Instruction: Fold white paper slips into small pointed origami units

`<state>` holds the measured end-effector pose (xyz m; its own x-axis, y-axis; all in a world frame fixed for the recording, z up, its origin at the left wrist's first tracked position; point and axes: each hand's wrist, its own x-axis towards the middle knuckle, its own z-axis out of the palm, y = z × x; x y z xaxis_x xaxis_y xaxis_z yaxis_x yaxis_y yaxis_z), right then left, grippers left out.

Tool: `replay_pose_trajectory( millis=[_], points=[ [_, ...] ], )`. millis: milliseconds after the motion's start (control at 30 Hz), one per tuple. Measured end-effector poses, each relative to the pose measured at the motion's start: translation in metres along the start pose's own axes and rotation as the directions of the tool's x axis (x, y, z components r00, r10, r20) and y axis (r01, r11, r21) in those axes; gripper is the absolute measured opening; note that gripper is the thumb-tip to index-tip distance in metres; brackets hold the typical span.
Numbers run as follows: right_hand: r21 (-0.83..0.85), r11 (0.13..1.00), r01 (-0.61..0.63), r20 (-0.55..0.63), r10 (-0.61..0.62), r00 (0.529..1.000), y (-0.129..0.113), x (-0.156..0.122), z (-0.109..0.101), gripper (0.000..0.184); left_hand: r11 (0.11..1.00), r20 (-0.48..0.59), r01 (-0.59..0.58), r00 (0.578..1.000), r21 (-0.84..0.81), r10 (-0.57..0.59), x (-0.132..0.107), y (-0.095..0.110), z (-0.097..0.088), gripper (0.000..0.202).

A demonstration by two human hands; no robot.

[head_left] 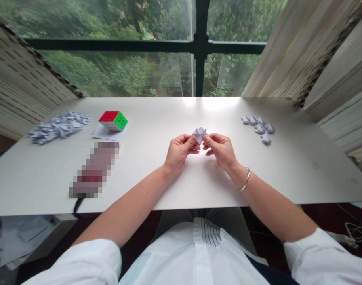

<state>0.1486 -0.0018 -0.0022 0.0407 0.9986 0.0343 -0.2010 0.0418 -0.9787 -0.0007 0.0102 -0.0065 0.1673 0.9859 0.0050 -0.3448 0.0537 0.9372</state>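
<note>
A small piece of folded white paper [200, 132] with pointed flaps is held just above the middle of the white table [169, 190]. My left hand [181, 150] pinches its left side between thumb and fingers. On the opposite side, my right hand [221, 149] grips it the same way, with a silver bracelet [246, 179] round that wrist. The fingertips hide the lower part of the paper. To the right lies a group of several small folded paper pieces [260, 127], pointed in shape.
At the back left is a heap of folded paper pieces [59, 126]. Beside it a Rubik's cube [113, 120] rests on white paper sheets [99, 133]. A blurred-out flat object [94, 170] with a dark strap lies nearer. Curtains [311, 51] flank the window behind the table.
</note>
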Motion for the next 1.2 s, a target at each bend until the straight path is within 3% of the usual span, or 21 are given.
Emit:
replay_pose_trajectory(
  millis=[200, 500, 800, 1200],
  points=[
    [-0.01, 1.0, -0.012, 0.007, 0.012, 1.0, 0.0021, -0.0002, 0.0005, 0.039, 0.99, 0.116, 0.04, 0.992, 0.139, -0.057, -0.0003, -0.0002, -0.0026, 0.031],
    [0.098, 0.988, -0.123, 0.01, 0.123, 0.992, -0.0017, -0.0028, 0.0028, 0.038, 0.972, 0.122, -0.043, 0.992, 0.233, 0.015, -0.0022, 0.0002, -0.0012, 0.032],
    [0.058, 0.992, -0.116, -0.039, 0.118, 0.992, -0.0021, -0.0019, 0.0027, 0.04, 0.933, 0.084, -0.098, 0.994, 0.346, 0.073, -0.0056, 0.0007, -0.0004, 0.036],
    [0.136, 0.98, -0.143, 0.011, 0.143, 0.99, -0.0056, -0.0024, -0.0016, 0.038, 0.985, 0.157, -0.026, 0.988, 0.172, -0.002, -0.0039, 0.0019, -0.0012, 0.033]
  ],
)
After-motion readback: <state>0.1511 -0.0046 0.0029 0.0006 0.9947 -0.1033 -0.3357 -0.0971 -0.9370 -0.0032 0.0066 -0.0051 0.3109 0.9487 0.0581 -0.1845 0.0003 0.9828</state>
